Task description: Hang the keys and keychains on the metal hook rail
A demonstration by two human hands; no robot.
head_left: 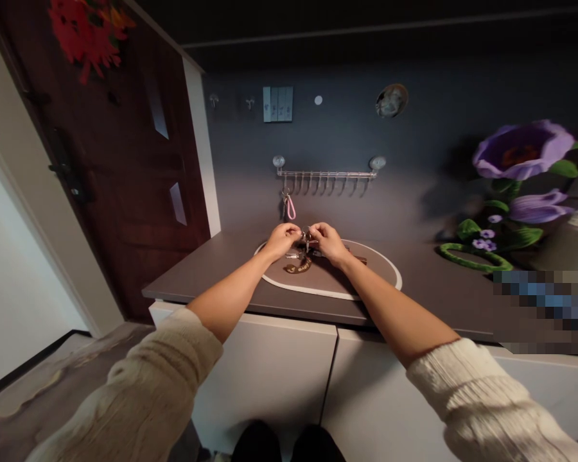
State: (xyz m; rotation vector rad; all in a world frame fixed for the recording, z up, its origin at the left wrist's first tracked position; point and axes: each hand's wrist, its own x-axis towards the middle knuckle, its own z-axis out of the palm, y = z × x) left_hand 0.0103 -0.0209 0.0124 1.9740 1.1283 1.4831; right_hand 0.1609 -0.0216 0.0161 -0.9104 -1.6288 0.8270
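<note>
My left hand and my right hand meet above an oval tray on the cabinet top. Both are closed in a pinch on a small bunch of keys held between them. More keys and a brown key fob lie on the tray just under my hands. A pink loop hangs from the left end of a metal hook rail on the wall behind.
A dark wooden door stands to the left of the brown cabinet top. Purple artificial flowers sit at the right. White cabinet doors are below the top. A blurred patch covers the right edge.
</note>
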